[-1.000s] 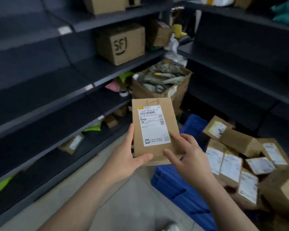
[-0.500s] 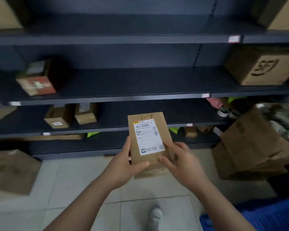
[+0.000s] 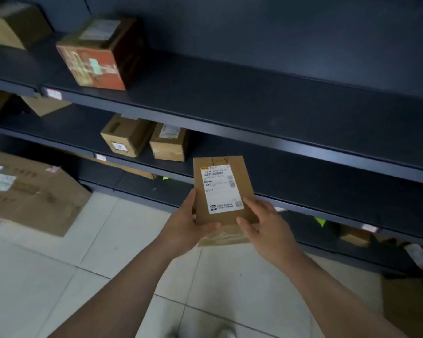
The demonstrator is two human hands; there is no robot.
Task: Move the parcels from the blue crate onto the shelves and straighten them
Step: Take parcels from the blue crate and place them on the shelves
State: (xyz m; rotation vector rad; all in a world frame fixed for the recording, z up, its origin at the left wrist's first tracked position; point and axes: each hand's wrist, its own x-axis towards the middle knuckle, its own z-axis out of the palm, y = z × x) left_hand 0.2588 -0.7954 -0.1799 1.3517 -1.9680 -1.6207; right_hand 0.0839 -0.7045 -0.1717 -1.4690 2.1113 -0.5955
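1. The left hand (image 3: pixel 188 222) is gripping the flat cardboard parcel's (image 3: pixel 220 191) lower left edge, thumb curled across its front.
2. The right hand (image 3: pixel 266 224) is pinching its lower right corner.
3. The parcel is being held upright before the dark shelves (image 3: pixel 254 123), label facing up.

Brown kraft parcel (image 3: pixel 223 195) is showing a white label (image 3: pixel 220 186) with black barcode print and a yellow corner tag, shelves (image 3: pixel 279 98) behind it are reading dark charcoal, box (image 3: pixel 93 63) up-left of it is showing red-orange, floor (image 3: pixel 59 276) below it is looking pale cream with grey grout lines.
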